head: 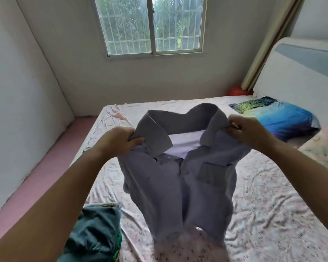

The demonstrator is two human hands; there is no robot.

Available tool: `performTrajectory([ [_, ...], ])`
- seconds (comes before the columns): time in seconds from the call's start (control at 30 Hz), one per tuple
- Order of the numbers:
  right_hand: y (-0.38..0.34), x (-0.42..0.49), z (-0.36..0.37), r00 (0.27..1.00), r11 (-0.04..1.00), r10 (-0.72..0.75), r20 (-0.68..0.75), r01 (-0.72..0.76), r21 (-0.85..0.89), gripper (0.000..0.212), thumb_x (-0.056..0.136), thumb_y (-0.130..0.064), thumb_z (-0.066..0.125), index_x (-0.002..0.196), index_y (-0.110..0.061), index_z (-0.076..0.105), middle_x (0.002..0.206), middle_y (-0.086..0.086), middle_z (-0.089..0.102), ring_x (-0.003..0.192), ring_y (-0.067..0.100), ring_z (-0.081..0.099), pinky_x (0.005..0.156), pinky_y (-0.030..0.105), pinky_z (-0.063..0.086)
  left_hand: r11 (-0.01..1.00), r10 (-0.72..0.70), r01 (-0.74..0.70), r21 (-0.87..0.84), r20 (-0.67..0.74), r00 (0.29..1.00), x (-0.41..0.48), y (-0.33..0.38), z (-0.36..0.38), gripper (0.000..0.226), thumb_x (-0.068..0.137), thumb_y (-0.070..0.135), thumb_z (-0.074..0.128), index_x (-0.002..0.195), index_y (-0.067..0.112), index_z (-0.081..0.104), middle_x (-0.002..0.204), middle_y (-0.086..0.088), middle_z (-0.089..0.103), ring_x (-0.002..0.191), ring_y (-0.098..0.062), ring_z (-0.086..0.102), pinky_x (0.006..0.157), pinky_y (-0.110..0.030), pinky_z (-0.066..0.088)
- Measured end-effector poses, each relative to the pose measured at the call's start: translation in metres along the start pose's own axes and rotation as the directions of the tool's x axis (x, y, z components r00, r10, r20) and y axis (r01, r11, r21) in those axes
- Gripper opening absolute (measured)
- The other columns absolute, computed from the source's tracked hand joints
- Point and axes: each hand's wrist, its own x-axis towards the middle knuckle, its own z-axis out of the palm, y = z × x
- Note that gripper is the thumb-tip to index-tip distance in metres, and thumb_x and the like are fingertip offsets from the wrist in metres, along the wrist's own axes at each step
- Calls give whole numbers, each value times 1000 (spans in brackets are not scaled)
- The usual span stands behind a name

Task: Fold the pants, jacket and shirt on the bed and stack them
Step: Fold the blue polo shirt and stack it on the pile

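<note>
1. Shirt [170, 190] is hanging in the air over the middle of the bed [263, 208], collar up, lower part blurred.
2. Left hand [119, 141] is gripping one shoulder beside the collar, fingers curled tight on cloth. Right hand [248, 133] is gripping the other shoulder likewise.
3. Pile of green clothes [97, 229] is lying at the bed's near left edge, just beside the shirt.
4. Bare sheet is lying to the right. Pillow [284, 118] is resting by the headboard [292, 76].

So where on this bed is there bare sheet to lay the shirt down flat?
Widest bare sheet lies right of the hanging shirt, below the blue pillow. A narrower patch sits left of the shirt, beyond the green clothes pile. The near-left corner is crowded by that pile.
</note>
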Motion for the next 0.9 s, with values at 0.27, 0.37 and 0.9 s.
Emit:
performTrajectory([
  [0.27,-1,-16,3,974,994,100,-205,-105,-13,31,85,-21,64,62,-16,43,55,4,41,61,25,40,59,29,22,899,-210,165,-406,-68,975,-17,3,16,31,93,19,51,61,19,51,64,4,53,62,-15,48,55,-20,37],
  [0.37,6,-32,13,991,991,133,-26,-133,-22,28,87,-15,59,65,-16,42,60,4,45,68,24,47,62,31,29,887,-180,158,-435,-10,984,-26,3,30,37,89,-1,46,58,19,43,61,4,45,61,-12,40,57,-23,34],
  [0.9,-72,-150,-61,982,956,152,113,-175,233,36,79,-17,67,47,-23,54,41,-10,38,42,3,30,42,11,26,686,-48,94,-721,85,995,-148,23,-36,42,72,37,70,40,15,52,40,12,36,43,0,31,42,-11,27],
])
